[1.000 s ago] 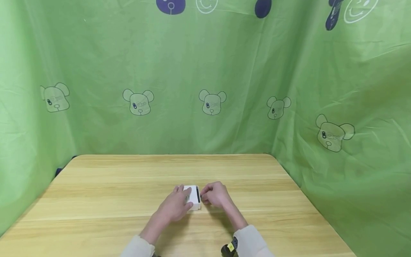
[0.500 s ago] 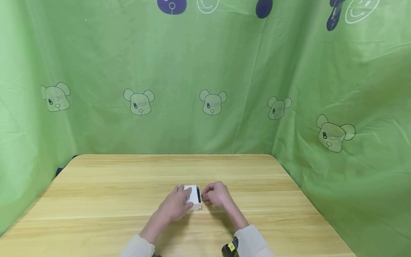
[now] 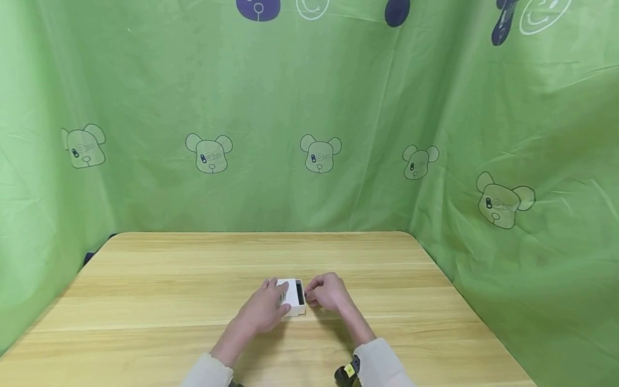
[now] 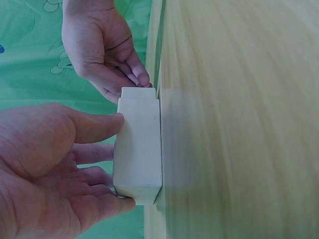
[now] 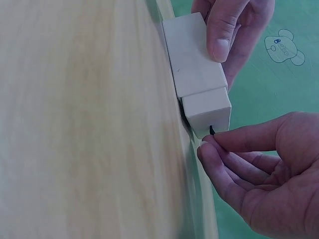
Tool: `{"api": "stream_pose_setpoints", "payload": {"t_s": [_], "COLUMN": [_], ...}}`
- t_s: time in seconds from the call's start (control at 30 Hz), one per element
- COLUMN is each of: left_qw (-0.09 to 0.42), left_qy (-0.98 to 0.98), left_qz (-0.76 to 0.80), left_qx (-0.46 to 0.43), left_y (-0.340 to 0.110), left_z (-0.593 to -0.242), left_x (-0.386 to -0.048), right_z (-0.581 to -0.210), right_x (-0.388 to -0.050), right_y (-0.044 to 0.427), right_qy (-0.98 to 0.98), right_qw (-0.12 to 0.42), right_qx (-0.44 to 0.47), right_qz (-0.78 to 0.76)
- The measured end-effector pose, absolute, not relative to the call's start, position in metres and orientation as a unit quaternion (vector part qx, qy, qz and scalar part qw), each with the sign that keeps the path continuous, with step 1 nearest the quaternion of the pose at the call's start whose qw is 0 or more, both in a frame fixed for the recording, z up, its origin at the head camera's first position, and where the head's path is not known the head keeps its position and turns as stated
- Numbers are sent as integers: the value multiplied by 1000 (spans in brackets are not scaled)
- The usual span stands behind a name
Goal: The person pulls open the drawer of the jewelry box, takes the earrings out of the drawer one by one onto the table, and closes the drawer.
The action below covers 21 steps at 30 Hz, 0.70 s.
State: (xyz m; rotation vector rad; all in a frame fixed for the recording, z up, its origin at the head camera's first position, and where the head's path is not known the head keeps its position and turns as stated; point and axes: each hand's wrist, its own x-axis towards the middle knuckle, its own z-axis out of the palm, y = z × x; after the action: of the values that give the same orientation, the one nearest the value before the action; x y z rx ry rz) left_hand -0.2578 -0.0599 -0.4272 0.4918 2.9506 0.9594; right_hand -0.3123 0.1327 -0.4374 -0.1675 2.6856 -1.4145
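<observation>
- Left hand [image 3: 261,310]: gripping one white box [image 3: 292,296] from its 8 o'clock, head view; thumb against the near side, fingers reaching over the top.
- Right hand [image 3: 329,293]: at the box's 3 o'clock; thumb and forefinger closed together at the tips on a small black tab [image 5: 212,130], remaining fingers curled in.
- White box: flat on the table, below the head view's centre at 6 o'clock; outer shell with small dark print, partly covered by fingers.
- Inner tray [image 5: 207,110]: white, jutting part-way from the shell towards 3 o'clock; tab on its end face; dark interior [image 3: 300,294], contents not identifiable.
- Table [image 3: 193,269]: pale wood grain, rounded far corners.
- Curtain [image 3: 271,97]: green, bear-head prints, rising at 12 o'clock.
- Cuffs [image 3: 382,365]: cream, both arms.
</observation>
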Motion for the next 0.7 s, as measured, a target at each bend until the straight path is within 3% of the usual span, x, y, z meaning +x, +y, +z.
{"api": "stream_pose_setpoints", "payload": {"t_s": [0.7], "left_qw": [-2], "left_qy": [940], "left_qz": [301], "left_qx": [159], "left_y": [-61], "left_z": [-428], "left_x": [-259], "right_z": [-434], "right_x": [-312], "right_y": [137], "right_qy": [887], "right_qw": [54], "right_qx": [-46], "right_qz": [-456]}}
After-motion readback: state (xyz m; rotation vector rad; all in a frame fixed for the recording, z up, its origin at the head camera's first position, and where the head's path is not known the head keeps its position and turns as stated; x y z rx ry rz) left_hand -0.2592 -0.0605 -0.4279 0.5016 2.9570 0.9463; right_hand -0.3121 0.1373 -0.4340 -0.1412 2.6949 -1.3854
